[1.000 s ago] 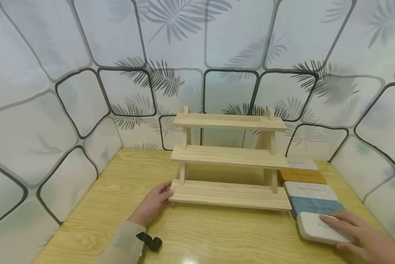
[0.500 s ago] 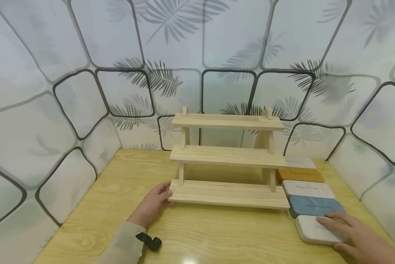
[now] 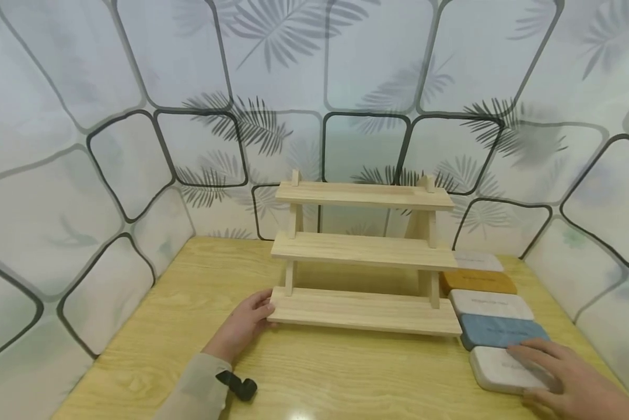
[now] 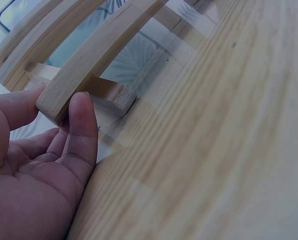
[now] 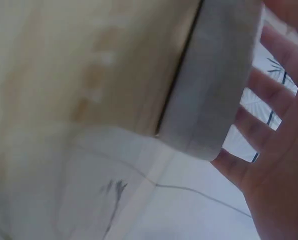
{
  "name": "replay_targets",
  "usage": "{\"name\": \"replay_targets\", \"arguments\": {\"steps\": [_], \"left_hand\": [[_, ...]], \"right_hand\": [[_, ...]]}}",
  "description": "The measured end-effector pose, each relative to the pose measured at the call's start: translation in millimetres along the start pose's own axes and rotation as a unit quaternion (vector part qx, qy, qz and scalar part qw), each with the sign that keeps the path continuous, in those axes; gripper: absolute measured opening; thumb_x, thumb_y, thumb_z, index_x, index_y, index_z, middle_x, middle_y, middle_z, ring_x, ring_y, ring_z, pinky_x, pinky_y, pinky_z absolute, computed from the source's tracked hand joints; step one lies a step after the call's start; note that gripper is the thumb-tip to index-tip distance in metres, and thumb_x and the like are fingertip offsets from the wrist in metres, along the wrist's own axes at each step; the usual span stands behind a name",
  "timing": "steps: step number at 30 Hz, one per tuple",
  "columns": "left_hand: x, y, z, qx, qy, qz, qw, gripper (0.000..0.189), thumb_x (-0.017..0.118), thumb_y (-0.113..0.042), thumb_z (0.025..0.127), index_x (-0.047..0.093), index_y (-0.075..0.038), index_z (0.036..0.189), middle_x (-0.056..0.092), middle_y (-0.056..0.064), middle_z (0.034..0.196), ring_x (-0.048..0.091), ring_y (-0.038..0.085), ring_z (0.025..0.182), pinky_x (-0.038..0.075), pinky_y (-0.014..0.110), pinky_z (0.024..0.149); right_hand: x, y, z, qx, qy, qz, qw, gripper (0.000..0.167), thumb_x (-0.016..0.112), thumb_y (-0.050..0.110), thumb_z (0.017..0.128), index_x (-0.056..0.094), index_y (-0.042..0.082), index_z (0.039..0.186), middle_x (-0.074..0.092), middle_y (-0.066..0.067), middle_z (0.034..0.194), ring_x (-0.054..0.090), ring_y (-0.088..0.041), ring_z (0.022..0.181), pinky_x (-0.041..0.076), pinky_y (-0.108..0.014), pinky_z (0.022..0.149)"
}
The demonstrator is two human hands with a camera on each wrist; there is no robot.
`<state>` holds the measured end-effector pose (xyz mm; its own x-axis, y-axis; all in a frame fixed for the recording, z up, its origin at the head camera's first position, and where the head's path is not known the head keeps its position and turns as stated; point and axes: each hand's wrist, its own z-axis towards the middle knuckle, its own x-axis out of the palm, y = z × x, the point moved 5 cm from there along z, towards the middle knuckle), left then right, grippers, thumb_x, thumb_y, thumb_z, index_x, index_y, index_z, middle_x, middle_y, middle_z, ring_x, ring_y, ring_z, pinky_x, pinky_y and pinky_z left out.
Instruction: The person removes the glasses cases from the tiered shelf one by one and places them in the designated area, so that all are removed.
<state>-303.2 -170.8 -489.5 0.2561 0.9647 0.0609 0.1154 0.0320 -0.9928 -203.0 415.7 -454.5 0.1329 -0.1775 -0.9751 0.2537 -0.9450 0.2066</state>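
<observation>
A three-tier pale wooden display stand (image 3: pixel 364 310) stands on the table. My left hand (image 3: pixel 245 324) pinches the left end of its lowest shelf. In the left wrist view, the thumb and fingers (image 4: pixel 82 115) of that hand lie on either side of the board (image 4: pixel 83 65). At the right, a white rounded case (image 3: pixel 498 368) lies at the near end of a row of flat cases. My right hand (image 3: pixel 572 376) rests on its right part, fingers over the top. Seen from the right wrist, several fairly straight fingers (image 5: pixel 269 92) touch the case's edge (image 5: pixel 209 85).
Behind the white case lie a blue case (image 3: pixel 503 331), another white one (image 3: pixel 490 304), an orange one (image 3: pixel 479 282) and a pale one (image 3: pixel 477 261), close to the stand's right side. Patterned walls (image 3: pixel 367 70) enclose the wood-grain table (image 3: pixel 346 373) on the sides and back.
The nearest white case has shifted slightly toward me and levelled beside the blue case, with my right hand moving along. My left hand stays on the stand.
</observation>
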Motion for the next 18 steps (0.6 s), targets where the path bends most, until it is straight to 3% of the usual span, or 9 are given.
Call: {"name": "replay_targets", "arguments": {"steps": [4, 10, 15, 18], "left_hand": [[-2.0, 1.7, -1.7, -0.007, -0.004, -0.003, 1.0000, 0.059, 0.054, -0.018, 0.107, 0.029, 0.003, 0.156, 0.045, 0.025, 0.140, 0.054, 0.030, 0.120, 0.054, 0.037, 0.090], [-5.0, 2.6, -2.5, -0.014, -0.014, 0.003, 0.9998, 0.059, 0.055, -0.018, 0.107, 0.029, -0.001, 0.157, 0.048, 0.024, 0.139, 0.057, 0.029, 0.117, 0.055, 0.038, 0.089], [-9.4, -4.1, -1.6, -0.012, -0.029, 0.068, 0.9972, 0.061, 0.057, -0.026, 0.106, 0.031, -0.008, 0.158, 0.050, 0.021, 0.141, 0.058, 0.031, 0.119, 0.051, 0.044, 0.097], [-13.9, -8.5, -1.3, -0.018, -0.044, 0.107, 0.9932, 0.063, 0.057, -0.028, 0.105, 0.031, -0.009, 0.159, 0.052, 0.019, 0.142, 0.060, 0.030, 0.119, 0.047, 0.047, 0.101]], "right_hand": [[-8, 10, 3.7, 0.012, -0.048, 0.001, 0.9988, 0.067, 0.068, 0.058, 0.091, 0.063, 0.009, 0.137, 0.058, -0.022, 0.131, 0.053, -0.052, 0.113, 0.048, -0.065, 0.079], [-26, 28, 4.2, -0.003, -0.133, 0.014, 0.9910, 0.068, 0.075, 0.046, 0.090, 0.057, 0.005, 0.141, 0.049, -0.028, 0.136, 0.047, -0.054, 0.114, 0.043, -0.069, 0.080], [-43, 43, 10.8, -0.040, -0.206, -0.004, 0.9778, 0.075, 0.081, 0.040, 0.086, 0.050, 0.013, 0.149, 0.045, -0.028, 0.140, 0.045, -0.053, 0.116, 0.039, -0.069, 0.082], [-48, 51, 18.8, -0.051, -0.210, -0.008, 0.9764, 0.078, 0.081, 0.041, 0.086, 0.047, 0.018, 0.152, 0.045, -0.027, 0.142, 0.043, -0.053, 0.119, 0.037, -0.069, 0.086]]}}
